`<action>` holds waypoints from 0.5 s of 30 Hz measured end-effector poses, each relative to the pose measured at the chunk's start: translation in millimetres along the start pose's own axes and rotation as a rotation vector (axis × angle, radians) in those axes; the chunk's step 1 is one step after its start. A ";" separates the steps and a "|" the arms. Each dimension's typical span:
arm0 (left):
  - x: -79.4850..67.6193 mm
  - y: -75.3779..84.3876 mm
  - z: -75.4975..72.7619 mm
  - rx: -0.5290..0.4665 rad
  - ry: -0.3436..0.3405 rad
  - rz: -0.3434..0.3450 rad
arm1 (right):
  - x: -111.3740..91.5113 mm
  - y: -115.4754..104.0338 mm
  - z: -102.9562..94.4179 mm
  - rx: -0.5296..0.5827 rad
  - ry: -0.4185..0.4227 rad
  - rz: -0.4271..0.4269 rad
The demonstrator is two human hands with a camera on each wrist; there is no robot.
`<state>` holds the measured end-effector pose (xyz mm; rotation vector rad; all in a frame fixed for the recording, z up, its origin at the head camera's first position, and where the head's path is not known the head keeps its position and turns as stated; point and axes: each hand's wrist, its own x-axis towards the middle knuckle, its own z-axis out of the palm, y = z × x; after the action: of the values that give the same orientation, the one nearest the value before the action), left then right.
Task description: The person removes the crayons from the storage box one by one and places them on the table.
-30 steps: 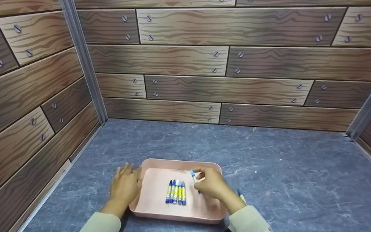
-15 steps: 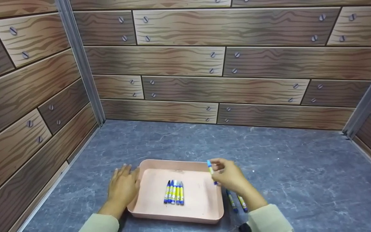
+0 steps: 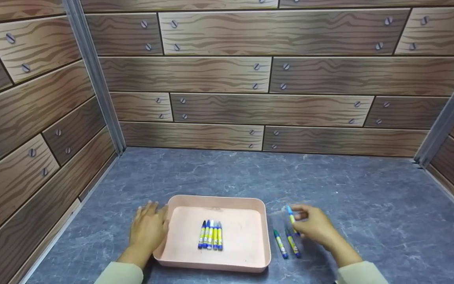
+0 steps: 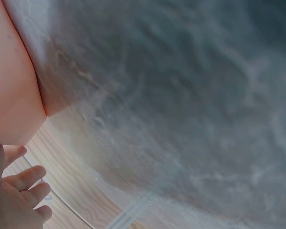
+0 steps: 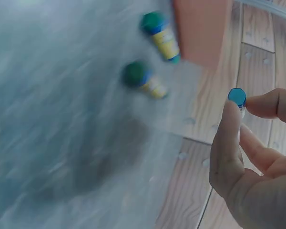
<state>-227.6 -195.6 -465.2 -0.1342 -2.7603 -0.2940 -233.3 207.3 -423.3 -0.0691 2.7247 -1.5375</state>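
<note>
Your left hand (image 3: 147, 228) rests against the left wall of the pink tray (image 3: 246, 225), fingers stretched forward and loose. Inside the tray you have a row of five crayons (image 3: 210, 235) lying side by side, tips pointing away from you, the leftmost one black. Just right of the tray, a green crayon (image 3: 280, 244) lies on the table (image 3: 211, 169), and close beside it lies a dark crayon (image 3: 293, 243). Next comes the light blue crayon (image 3: 290, 213), tilted, its lower end near the dark one; your right hand (image 3: 317, 228) has thumb and fingertips pinched together on it.
</note>
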 end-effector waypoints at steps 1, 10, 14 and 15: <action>0.1 -0.1 0.1 -0.001 -0.001 0.000 | -0.9 4.3 -1.6 -0.010 0.002 0.008; -0.2 -0.9 -0.3 -0.015 0.001 -0.006 | -8.6 30.1 -4.0 -0.099 0.006 0.096; -0.1 0.0 0.1 -0.010 0.006 0.001 | -12.9 34.2 -1.8 -0.126 -0.015 0.124; -0.1 0.4 0.0 -0.009 0.007 0.002 | -13.7 34.7 -1.6 -0.136 -0.020 0.128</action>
<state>-227.5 -195.2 -465.2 -0.1386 -2.7521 -0.3053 -220.8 227.2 -452.3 0.0863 2.7545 -1.3112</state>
